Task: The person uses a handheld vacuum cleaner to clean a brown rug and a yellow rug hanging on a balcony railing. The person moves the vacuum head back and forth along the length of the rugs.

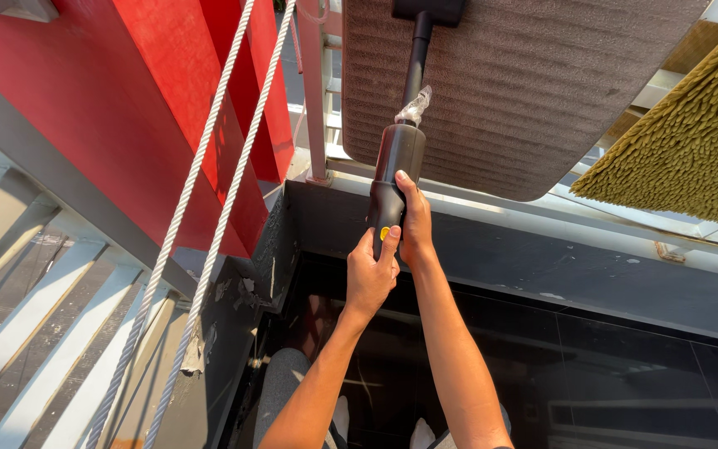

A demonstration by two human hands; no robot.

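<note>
Head view: both hands are wrapped around the dark handheld vacuum. The left hand grips the lower end of the handle, its thumb lying by the small yellow button. The right hand closes around the handle just above and behind it. The vacuum's black tube runs up to a nozzle head pressed against the grey ribbed mat, which hangs over a railing. A shaggy olive mat hangs just beside it on the right, and two twisted white ropes run down on the left past a red panel.

The mat merely drapes over the rail, so a hard push or strong suction could drag it loose. A thumb slipping onto the button could change the vacuum's running, and crinkled clear wrap at the tube joint might work loose.
</note>
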